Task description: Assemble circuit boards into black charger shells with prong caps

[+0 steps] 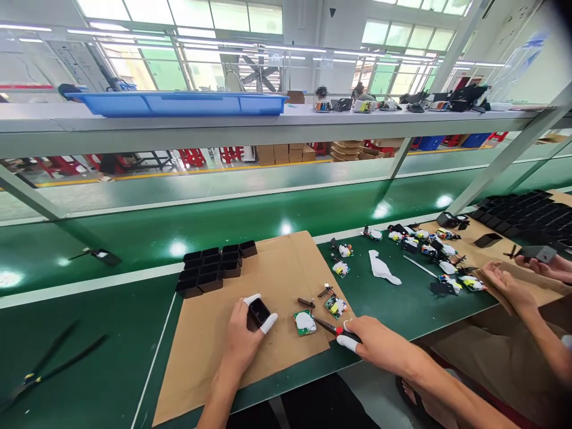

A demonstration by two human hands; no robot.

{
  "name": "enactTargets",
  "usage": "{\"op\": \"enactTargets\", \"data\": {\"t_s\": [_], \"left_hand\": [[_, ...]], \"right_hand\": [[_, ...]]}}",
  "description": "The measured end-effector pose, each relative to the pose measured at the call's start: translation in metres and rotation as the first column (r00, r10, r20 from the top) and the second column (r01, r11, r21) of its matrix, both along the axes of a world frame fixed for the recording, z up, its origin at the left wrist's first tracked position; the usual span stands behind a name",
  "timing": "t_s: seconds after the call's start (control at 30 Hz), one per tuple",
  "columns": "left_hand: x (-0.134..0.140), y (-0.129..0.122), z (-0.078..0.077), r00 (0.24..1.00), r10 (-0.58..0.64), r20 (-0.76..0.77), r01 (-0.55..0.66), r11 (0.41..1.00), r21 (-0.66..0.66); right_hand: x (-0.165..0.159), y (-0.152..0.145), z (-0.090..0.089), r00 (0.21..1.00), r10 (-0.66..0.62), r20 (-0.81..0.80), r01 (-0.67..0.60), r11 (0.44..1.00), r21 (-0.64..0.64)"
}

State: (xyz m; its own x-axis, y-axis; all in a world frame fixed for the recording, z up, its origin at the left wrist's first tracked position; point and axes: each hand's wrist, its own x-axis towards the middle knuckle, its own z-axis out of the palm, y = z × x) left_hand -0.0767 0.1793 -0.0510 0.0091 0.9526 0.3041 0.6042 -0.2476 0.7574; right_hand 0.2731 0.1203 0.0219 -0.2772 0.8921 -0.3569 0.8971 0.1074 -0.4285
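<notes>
My left hand [241,333], with white fingertip covers, is closed around a small black open-topped case [258,312] on the cardboard. My right hand [366,339], also wearing fingertip covers, grips a slim dark tool with a red part [328,326]; it looks like pliers. The tool's tip meets the edge of a green circuit board topped with white compound [305,322]. A second circuit board [335,307] lies just beyond the tool, and a short dark piece [306,302] rests behind the first board.
Several black cases [210,271] stand in rows on the cardboard sheet [201,351]. More circuit boards [424,244] and a white cloth-like piece [382,268] lie on the right. Another person's hand [513,289] is at far right. Pliers [33,378] lie left; a shelf carries a blue tray [183,106].
</notes>
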Motion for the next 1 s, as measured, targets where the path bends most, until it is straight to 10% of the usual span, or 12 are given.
{"op": "enactTargets", "data": {"t_s": [0.33,0.6,0.87,1.0], "left_hand": [[-0.003,-0.001,-0.001,0.999,0.016,0.029,-0.016,1.000,0.007],[-0.007,0.003,-0.009,0.999,0.037,0.007,-0.037,0.998,0.043],[-0.012,0.013,-0.019,0.998,0.058,0.000,-0.058,0.996,0.071],[-0.018,0.016,-0.033,0.997,0.065,-0.038,-0.063,0.997,0.045]], "right_hand": [[0.022,-0.014,0.029,0.997,-0.047,0.055,0.050,0.997,-0.063],[0.071,-0.030,-0.032,0.854,-0.464,0.234,0.294,0.803,0.519],[0.038,0.000,-0.072,0.810,-0.586,0.009,0.454,0.637,0.623],[-0.006,0.009,-0.069,0.883,-0.437,-0.173,0.451,0.685,0.572]]}}
